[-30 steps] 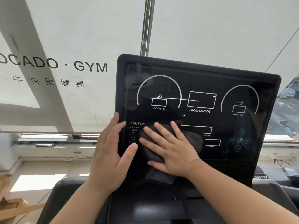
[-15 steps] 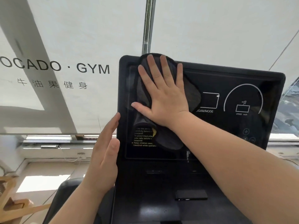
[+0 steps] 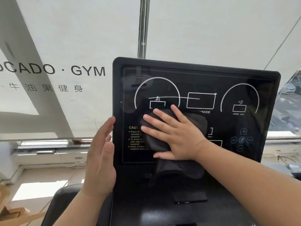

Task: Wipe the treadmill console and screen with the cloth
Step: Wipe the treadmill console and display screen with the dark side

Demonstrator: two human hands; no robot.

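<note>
The black treadmill console [image 3: 268,88] fills the middle of the view, its glossy screen [image 3: 200,82] printed with white dials and a caution text. My right hand [image 3: 174,134] lies flat with fingers spread on a dark grey cloth [image 3: 192,167], pressing it against the lower middle of the screen. The cloth's lower part hangs below the screen's bottom edge. My left hand [image 3: 101,160] stands open, fingers straight, against the console's left edge.
A white window blind [image 3: 65,38] with "GYM" lettering hangs behind the console, with a bead chain [image 3: 142,26] at its middle. A small dark slot [image 3: 190,199] sits on the lower console deck. A black padded handrail [image 3: 65,198] shows at lower left.
My right hand has slid the cloth from the screen's top left corner down to its lower middle. My left hand has stayed at the left edge.
</note>
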